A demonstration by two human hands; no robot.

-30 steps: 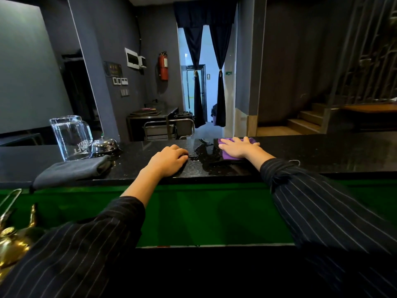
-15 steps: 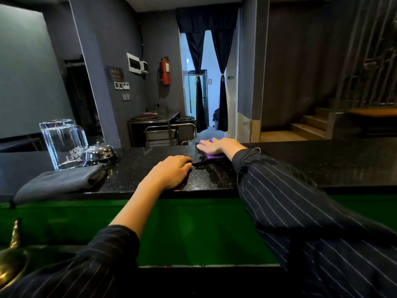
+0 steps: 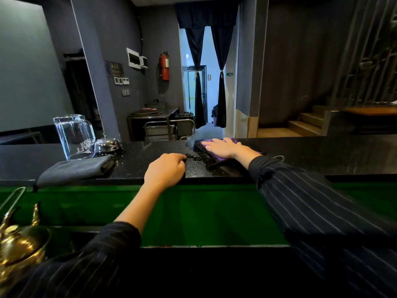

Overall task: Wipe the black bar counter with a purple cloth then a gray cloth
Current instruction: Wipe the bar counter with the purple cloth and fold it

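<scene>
The black bar counter point(image 3: 311, 154) runs across the middle of the view, speckled and shiny. My right hand point(image 3: 223, 147) lies flat on the purple cloth point(image 3: 235, 140), pressing it onto the counter near the far edge; most of the cloth is hidden under the palm. A wet patch shows on the stone just left of it. My left hand point(image 3: 165, 172) rests curled on the counter's near edge, holding nothing. The folded gray cloth point(image 3: 75, 169) lies on the counter to the left, apart from both hands.
A clear glass beer mug point(image 3: 74, 136) and a chrome service bell point(image 3: 106, 145) stand behind the gray cloth. A brass kettle point(image 3: 19, 244) sits low at the left. A green panel point(image 3: 204, 211) lies below the counter. Stairs point(image 3: 305, 123) rise at the right.
My right hand first slid the purple cloth left, then back right along the far edge. The left hand stayed on the near edge. The gray cloth has not moved.
</scene>
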